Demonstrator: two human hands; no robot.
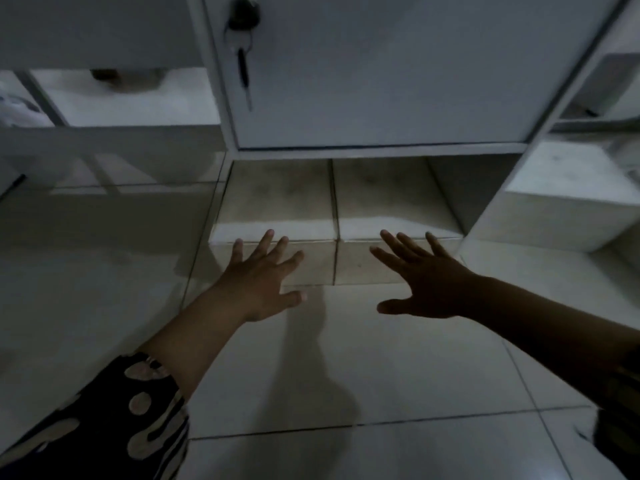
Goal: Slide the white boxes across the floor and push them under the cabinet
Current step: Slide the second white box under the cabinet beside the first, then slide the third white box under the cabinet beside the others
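Pushing step: two white boxes sit side by side on the tiled floor, partly under the cabinet. Left hand and right hand, fingers spread, holding nothing, meet the near faces. Next, judged: an even forward shove.

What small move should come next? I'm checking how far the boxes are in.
Probably press both palms forward: the left hand and right hand are spread open at the front faces of the two white boxes, which are only partly under the cabinet.
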